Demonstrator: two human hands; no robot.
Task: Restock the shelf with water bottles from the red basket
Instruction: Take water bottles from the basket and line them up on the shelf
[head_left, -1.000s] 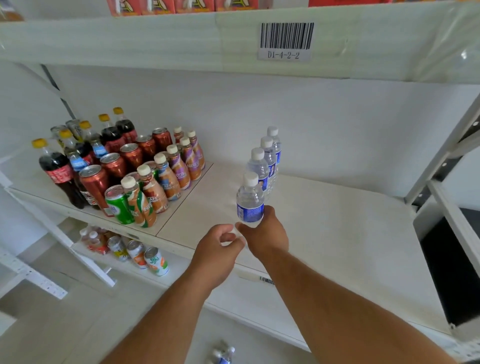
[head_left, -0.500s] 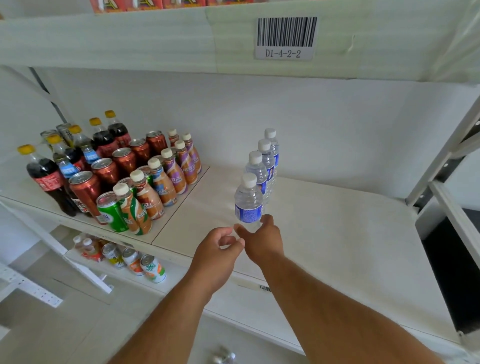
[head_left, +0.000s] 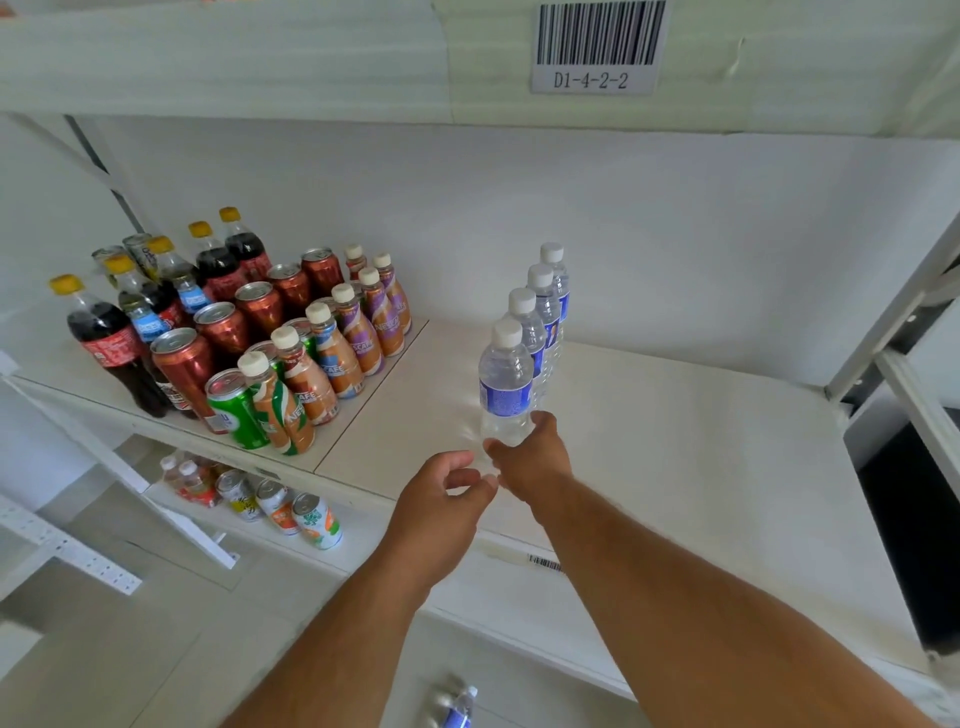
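Front bottle: I see the water bottle (head_left: 505, 387) upright on the shelf (head_left: 675, 441), centre frame, heading a row of four.
Right hand: my right hand (head_left: 530, 460) curls round its base.
Left hand: my left hand (head_left: 441, 499), just left, loosely curled, holding nothing.
Writing: shelf tag (head_left: 597, 47) upper right reads D1-4-2-2; coffee bottles (head_left: 332, 353) left read NESCAFE.

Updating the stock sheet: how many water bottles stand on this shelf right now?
4, in one row running front to back: the front bottle at the right hand, then second, third and rearmost. Another may hide behind them.
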